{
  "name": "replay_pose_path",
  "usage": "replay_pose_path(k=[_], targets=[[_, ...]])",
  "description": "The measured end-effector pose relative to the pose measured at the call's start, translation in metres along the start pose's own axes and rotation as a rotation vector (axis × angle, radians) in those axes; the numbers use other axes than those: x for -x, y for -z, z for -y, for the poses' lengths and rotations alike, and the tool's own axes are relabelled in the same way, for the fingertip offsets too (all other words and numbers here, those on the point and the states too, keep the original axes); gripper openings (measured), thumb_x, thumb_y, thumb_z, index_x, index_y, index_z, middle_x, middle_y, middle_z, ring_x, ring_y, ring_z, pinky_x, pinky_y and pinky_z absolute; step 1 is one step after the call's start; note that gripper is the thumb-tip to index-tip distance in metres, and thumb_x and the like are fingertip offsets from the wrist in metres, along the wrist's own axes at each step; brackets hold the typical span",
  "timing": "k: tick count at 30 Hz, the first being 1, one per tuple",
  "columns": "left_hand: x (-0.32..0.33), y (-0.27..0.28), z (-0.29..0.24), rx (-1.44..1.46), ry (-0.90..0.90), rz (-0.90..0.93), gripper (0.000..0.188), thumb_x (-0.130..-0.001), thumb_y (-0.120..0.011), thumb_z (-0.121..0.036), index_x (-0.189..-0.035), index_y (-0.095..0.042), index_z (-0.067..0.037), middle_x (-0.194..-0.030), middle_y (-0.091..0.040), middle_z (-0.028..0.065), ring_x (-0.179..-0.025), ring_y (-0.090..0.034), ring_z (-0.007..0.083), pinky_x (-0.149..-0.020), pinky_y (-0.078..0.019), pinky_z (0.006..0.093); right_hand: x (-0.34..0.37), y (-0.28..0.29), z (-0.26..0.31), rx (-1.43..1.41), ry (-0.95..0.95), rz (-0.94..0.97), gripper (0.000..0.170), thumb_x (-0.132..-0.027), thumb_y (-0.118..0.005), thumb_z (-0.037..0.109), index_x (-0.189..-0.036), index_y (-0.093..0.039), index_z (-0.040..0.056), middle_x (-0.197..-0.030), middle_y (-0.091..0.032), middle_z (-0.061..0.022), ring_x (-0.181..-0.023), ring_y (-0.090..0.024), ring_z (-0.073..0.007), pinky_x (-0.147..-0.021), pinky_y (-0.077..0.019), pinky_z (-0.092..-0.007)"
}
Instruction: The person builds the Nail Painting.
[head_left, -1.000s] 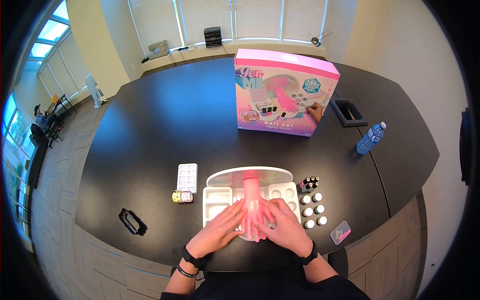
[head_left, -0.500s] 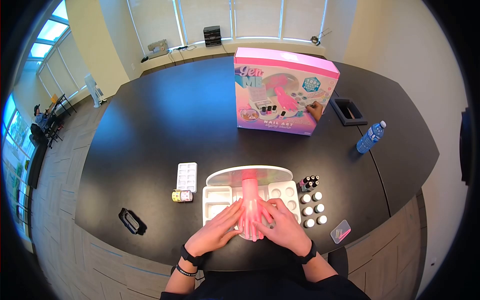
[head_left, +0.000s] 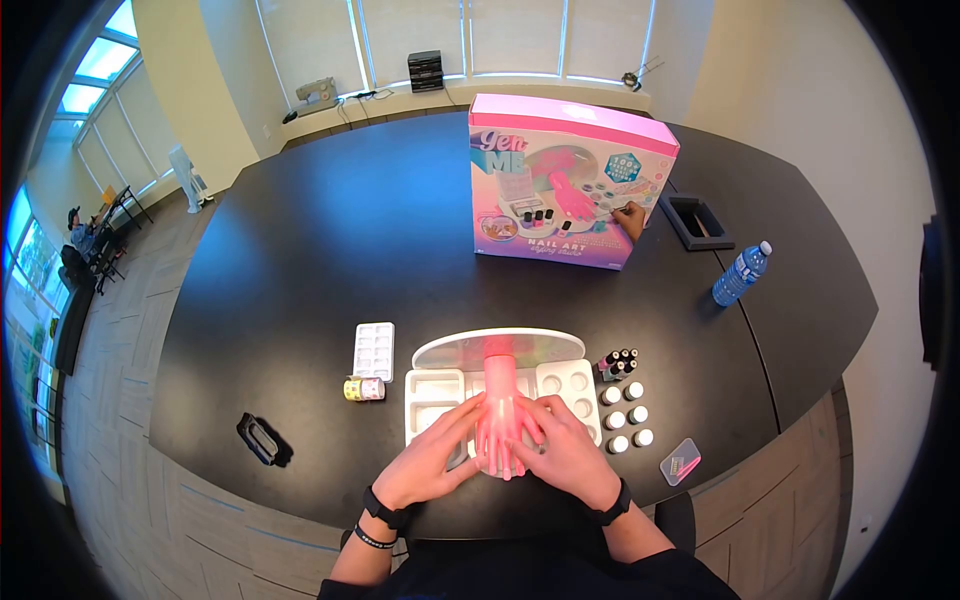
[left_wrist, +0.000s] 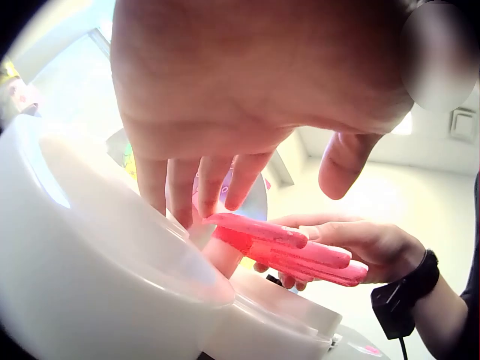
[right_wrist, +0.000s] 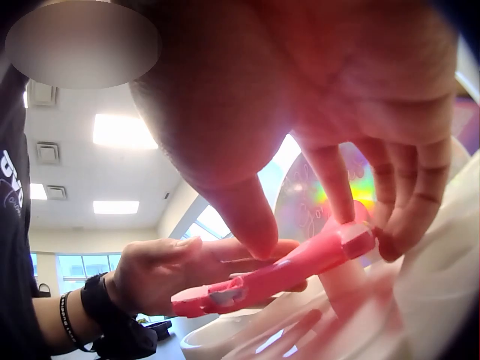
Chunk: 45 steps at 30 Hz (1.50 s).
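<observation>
A glowing pink plastic model hand [head_left: 498,420] reaches forward from the white nail-art stand [head_left: 435,385], fingers toward the person. My left hand [head_left: 425,465] lies along its left side; in the left wrist view the fingers [left_wrist: 180,191] are fairly straight, their tips at the model's wrist end, and the thumb hangs apart. From the right side, my right hand [head_left: 572,455] holds the model hand. Its thumb [right_wrist: 259,225] lies over a pink finger, while its fingertips sit beside and beneath. Some pink fingers have uneven, whitish nail areas.
Small white-capped pots [head_left: 615,421] and dark-capped polish bottles [head_left: 620,364] stand right of the stand, near a clear case [head_left: 680,463]. Left are a white palette [head_left: 374,350], tape rolls [head_left: 364,389] and a black strap-like item [head_left: 260,440]. Behind stand a pink box [head_left: 570,185] and water bottle [head_left: 742,273].
My left hand has turned slightly, its fingers drawing closer together and its thumb shifting beside the model's fingertips. The right hand stays nearly in place on the model hand.
</observation>
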<state>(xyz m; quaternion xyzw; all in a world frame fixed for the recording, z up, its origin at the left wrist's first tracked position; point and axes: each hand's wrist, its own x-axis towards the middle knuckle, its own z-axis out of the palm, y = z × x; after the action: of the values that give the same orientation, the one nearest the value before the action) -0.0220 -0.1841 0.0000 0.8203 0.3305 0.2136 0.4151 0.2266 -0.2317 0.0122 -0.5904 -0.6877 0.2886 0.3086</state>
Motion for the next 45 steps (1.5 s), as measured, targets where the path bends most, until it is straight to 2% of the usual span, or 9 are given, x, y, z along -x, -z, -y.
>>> replay_pose_path(k=[2, 4, 5, 7, 10, 16, 25, 33, 45], targets=[[-0.001, 0.000, -0.002, 0.004, 0.002, -0.010, 0.076, -0.101, -0.072, -0.026, -0.166, -0.041, -0.004, -0.175, -0.035, 0.0223, -0.159, -0.038, 0.0411, -0.129, -0.0345, 0.0472, 0.001, -0.001, 0.001, 0.010, -0.004, 0.009, 0.058, -0.097, -0.079, 0.031, -0.145, -0.063, 0.0027, -0.117, -0.064, -0.0185, -0.099, -0.069, -0.0346, -0.088, -0.0583, -0.0446], [-0.002, 0.000, -0.005, 0.007, 0.002, -0.021, 0.074, -0.101, -0.070, -0.026, -0.166, -0.041, -0.004, -0.175, -0.035, 0.0222, -0.159, -0.038, 0.0411, -0.129, -0.0339, 0.0475, 0.002, -0.004, -0.001, 0.030, 0.031, -0.024, 0.060, -0.097, -0.079, 0.032, -0.146, -0.062, 0.0019, -0.130, -0.064, -0.0219, -0.117, -0.066, -0.0381, -0.099, -0.0561, -0.0463], [-0.003, 0.001, -0.009, -0.005, -0.008, -0.034, 0.074, -0.102, -0.070, -0.026, -0.166, -0.041, -0.003, -0.175, -0.034, 0.0224, -0.159, -0.037, 0.0412, -0.129, -0.0334, 0.0474, 0.001, -0.005, -0.002, 0.030, 0.031, -0.025, 0.060, -0.097, -0.079, 0.032, -0.146, -0.062, 0.0019, -0.130, -0.064, -0.0219, -0.117, -0.066, -0.0381, -0.099, -0.0561, -0.0463], [-0.006, 0.001, -0.012, -0.017, -0.017, -0.047, 0.074, -0.102, -0.069, -0.026, -0.166, -0.041, -0.002, -0.175, -0.034, 0.0227, -0.160, -0.036, 0.0413, -0.130, -0.0329, 0.0473, 0.000, -0.006, -0.003, 0.073, 0.129, -0.086, 0.063, -0.096, -0.079, 0.031, -0.149, -0.060, 0.0008, -0.147, -0.059, -0.0245, -0.134, -0.058, -0.0415, -0.112, -0.0499, -0.0483], [-0.009, -0.001, -0.011, -0.082, -0.045, -0.058, 0.073, -0.103, -0.067, -0.027, -0.165, -0.040, 0.000, -0.175, -0.033, 0.0227, -0.161, -0.034, 0.0414, -0.131, -0.0314, 0.0474, -0.003, -0.007, -0.008, 0.046, 0.197, -0.057, 0.067, -0.095, -0.078, 0.029, -0.151, -0.057, -0.0012, -0.155, -0.056, -0.0243, -0.141, -0.054, -0.0425, -0.120, -0.0439, -0.0492], [-0.012, -0.001, -0.009, -0.125, -0.044, -0.044, 0.071, -0.105, -0.065, -0.030, -0.165, -0.041, 0.001, -0.175, -0.034, 0.0223, -0.160, -0.035, 0.0418, -0.131, -0.0302, 0.0487, -0.004, -0.012, -0.013, 0.081, 0.213, -0.051, 0.067, -0.095, -0.078, 0.028, -0.150, -0.058, -0.0039, -0.154, -0.058, -0.0234, -0.139, -0.055, -0.0419, -0.120, -0.0440, -0.0488], [-0.014, -0.003, -0.013, -0.116, -0.036, -0.071, 0.070, -0.106, -0.065, -0.032, -0.163, -0.043, 0.002, -0.172, -0.038, 0.0224, -0.159, -0.036, 0.0426, -0.129, -0.0317, 0.0491, -0.004, -0.011, -0.012, 0.073, 0.192, -0.039, 0.066, -0.096, -0.079, 0.029, -0.149, -0.059, -0.0025, -0.154, -0.058, -0.0229, -0.138, -0.056, -0.0419, -0.118, -0.0456, -0.0483], [-0.016, -0.007, -0.013, -0.159, -0.044, -0.107, 0.070, -0.105, -0.066, -0.030, -0.162, -0.043, 0.003, -0.170, -0.040, 0.0232, -0.162, -0.029, 0.0431, -0.131, -0.0281, 0.0516, -0.001, -0.013, -0.011, 0.053, 0.199, -0.052, 0.065, -0.097, -0.078, 0.030, -0.150, -0.058, -0.0014, -0.158, -0.054, -0.0237, -0.138, -0.055, -0.0436, -0.119, -0.0450, -0.0492], [-0.007, 0.005, -0.017, -0.155, -0.015, -0.169, 0.070, -0.104, -0.070, -0.027, -0.162, -0.044, 0.002, -0.169, -0.042, 0.0228, -0.162, -0.031, 0.0418, -0.131, -0.0291, 0.0505, 0.008, 0.008, -0.005, 0.075, 0.128, -0.114, 0.061, -0.098, -0.078, 0.032, -0.147, -0.061, 0.0003, -0.159, -0.052, -0.0245, -0.142, -0.053, -0.0444, -0.118, -0.0450, -0.0509]])
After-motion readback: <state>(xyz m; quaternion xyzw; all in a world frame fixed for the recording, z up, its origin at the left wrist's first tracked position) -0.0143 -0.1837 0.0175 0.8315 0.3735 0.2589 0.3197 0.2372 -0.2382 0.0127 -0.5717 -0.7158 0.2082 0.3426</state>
